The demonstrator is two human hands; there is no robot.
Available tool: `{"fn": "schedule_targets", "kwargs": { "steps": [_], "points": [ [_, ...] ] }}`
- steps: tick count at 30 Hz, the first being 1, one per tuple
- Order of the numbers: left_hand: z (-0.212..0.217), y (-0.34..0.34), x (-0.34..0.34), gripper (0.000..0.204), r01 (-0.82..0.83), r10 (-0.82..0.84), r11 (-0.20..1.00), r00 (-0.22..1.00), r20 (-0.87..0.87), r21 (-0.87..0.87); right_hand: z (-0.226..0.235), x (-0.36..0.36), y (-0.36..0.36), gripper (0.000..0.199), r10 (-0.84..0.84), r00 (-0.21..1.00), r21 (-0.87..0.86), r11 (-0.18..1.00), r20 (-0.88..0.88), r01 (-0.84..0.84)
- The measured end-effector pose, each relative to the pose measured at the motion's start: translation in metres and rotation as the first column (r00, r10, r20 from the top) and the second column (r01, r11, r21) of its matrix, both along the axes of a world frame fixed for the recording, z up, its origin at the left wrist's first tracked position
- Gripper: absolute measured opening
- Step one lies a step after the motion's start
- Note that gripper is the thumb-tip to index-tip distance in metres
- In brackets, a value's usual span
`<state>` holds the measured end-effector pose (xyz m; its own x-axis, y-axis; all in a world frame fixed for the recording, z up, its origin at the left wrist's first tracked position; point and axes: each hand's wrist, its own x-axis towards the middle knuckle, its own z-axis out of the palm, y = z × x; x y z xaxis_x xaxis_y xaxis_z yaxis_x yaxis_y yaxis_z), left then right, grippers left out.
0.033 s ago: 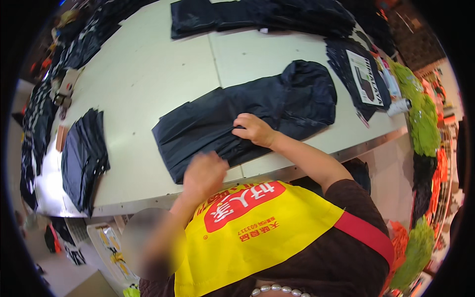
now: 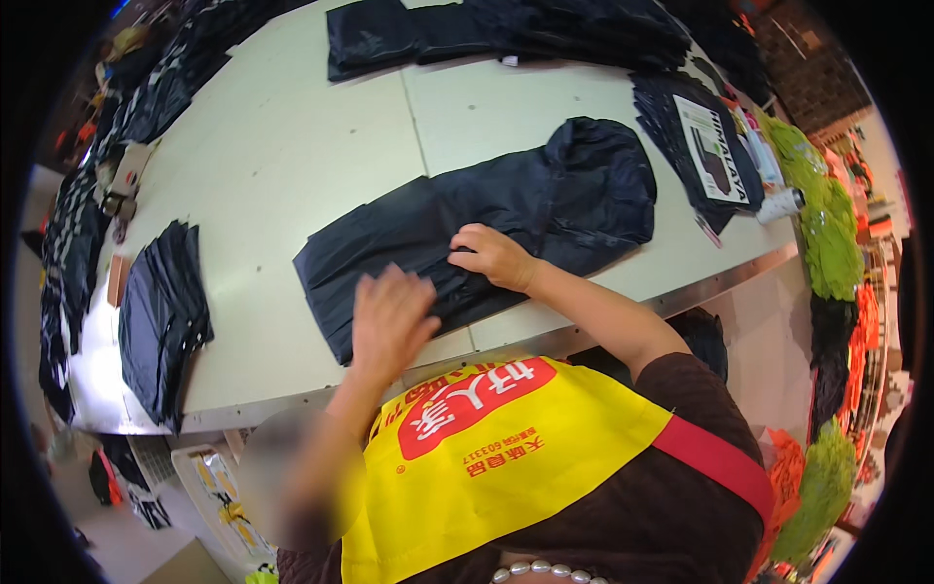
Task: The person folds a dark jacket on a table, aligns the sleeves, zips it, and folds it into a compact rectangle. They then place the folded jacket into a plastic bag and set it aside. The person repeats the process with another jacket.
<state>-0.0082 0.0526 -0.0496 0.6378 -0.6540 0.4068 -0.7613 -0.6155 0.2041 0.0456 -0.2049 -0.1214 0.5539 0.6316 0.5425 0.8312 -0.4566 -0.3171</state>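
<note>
On the pale table (image 2: 272, 165), a dark folded garment (image 2: 506, 209) lies near the middle, the right hand (image 2: 494, 257) pressing flat on it with released grip, the left hand (image 2: 389, 321) open, fingers spread, over its near edge.

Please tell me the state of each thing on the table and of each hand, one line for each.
dark jacket: spread flat on the table, hood away from the person.
left hand: open, blurred, over the jacket's near end.
right hand: fingers bent, pressing on the jacket.
stack of dark bags: lying flat at the table's left.
pile of dark garments: heaped at the far edge.
</note>
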Motion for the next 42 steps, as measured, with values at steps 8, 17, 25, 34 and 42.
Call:
{"fn": "schedule_targets", "kwargs": {
  "steps": [8, 17, 25, 34, 42],
  "points": [
    [-0.042, -0.002, 0.035, 0.080, -0.182, 0.218, 0.948, 0.969, -0.114, 0.263, 0.041, 0.006, -0.201, 0.051, -0.972, 0.011, -0.116, 0.040, -0.233, 0.992],
    [-0.051, 0.004, 0.035, 0.061, -0.037, 0.068, 0.965, 0.992, -0.111, 0.259, 0.096, 0.024, -0.220, 0.032, 0.113, 0.443, 0.448, 0.023, -0.889, 0.894],
    [-0.049, 0.007, 0.031, 0.047, -0.099, 0.146, 0.957, 0.977, -0.155, 0.274, 0.135, -0.008, 0.138, 0.045, 0.156, 0.974, 0.325, 0.941, -0.164, -0.096],
    [-0.062, 0.022, -0.022, 0.042, 0.071, -0.050, 0.997, 0.910, -0.412, 0.034, 0.042, -0.045, 0.232, 0.098, -0.195, 0.893, -0.283, 0.956, -0.406, 0.080],
    [0.055, 0.072, 0.019, 0.038, 0.005, -0.051, 0.990, 0.944, -0.326, -0.139, 0.002, -0.039, 0.168, 0.046, 0.385, 0.909, -0.315, 0.852, -0.161, -0.417]
  ]
}}
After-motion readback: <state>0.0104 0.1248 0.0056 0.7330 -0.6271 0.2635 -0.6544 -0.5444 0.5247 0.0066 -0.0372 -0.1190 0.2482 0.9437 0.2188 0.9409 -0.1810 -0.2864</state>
